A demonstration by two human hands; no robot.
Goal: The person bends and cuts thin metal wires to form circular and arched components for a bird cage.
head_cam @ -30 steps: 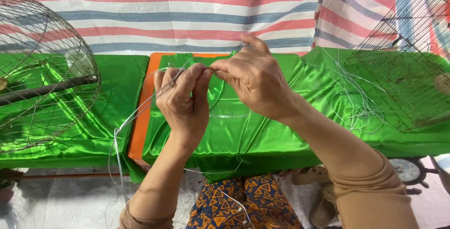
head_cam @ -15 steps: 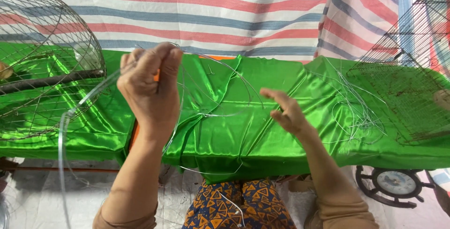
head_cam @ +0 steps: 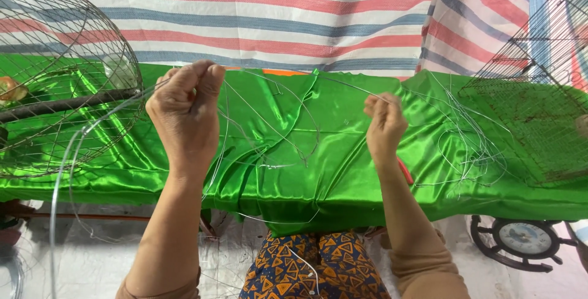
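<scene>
Now the hands, joined a second ago, are seen drawn well apart. A thin wire (head_cam: 294,77) is stretched between them above the green satin cloth (head_cam: 343,170): the left hand (head_cam: 184,106) is clenched on one end, raised near the round wire fan guard (head_cam: 55,72), and the right hand (head_cam: 384,121) is pinched on the other. The strand appears pulled taut.
</scene>
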